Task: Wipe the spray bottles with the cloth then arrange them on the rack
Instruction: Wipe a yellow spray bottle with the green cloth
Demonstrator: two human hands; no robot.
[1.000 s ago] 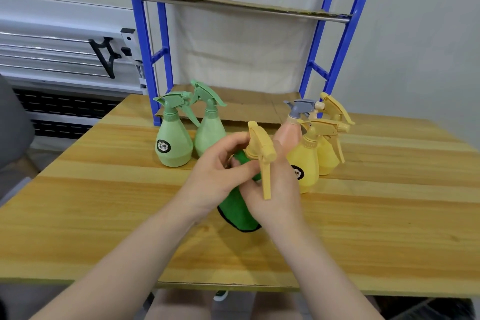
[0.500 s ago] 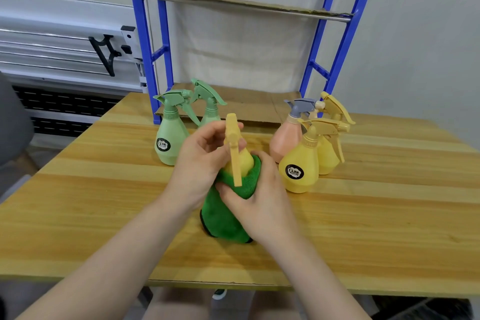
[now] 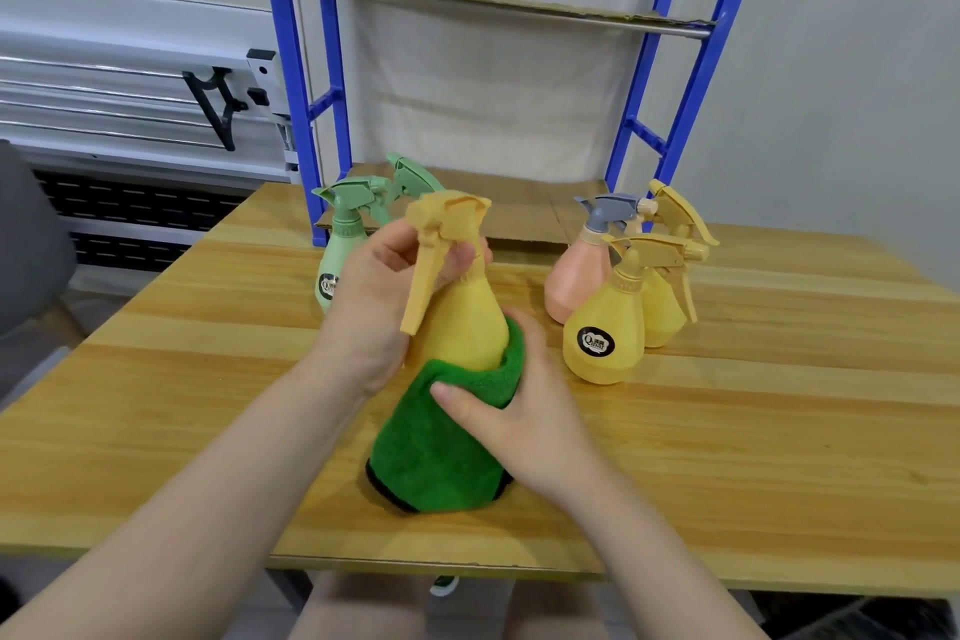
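Head view shows a yellow spray bottle held upright above the wooden table, in front of the blue rack. The left hand grips the bottle at its neck, fingers curled round just under the orange-yellow trigger head, whose lever hangs down toward the person. The right hand clamps a green cloth round the bottle's lower body, thumb pressed across the cloth's front; the cloth's loose end hangs down below the bottle.

Left of the held bottle, nearer the rack's left post, stand two green spray bottles, partly hidden by the left hand. Right of the held bottle stands a group of three: a pink spray bottle with a grey head, a yellow bottle with a dark label closest to the person, and another yellow bottle just behind it, touching or nearly so. Cardboard lies on the rack's lowest level behind them.
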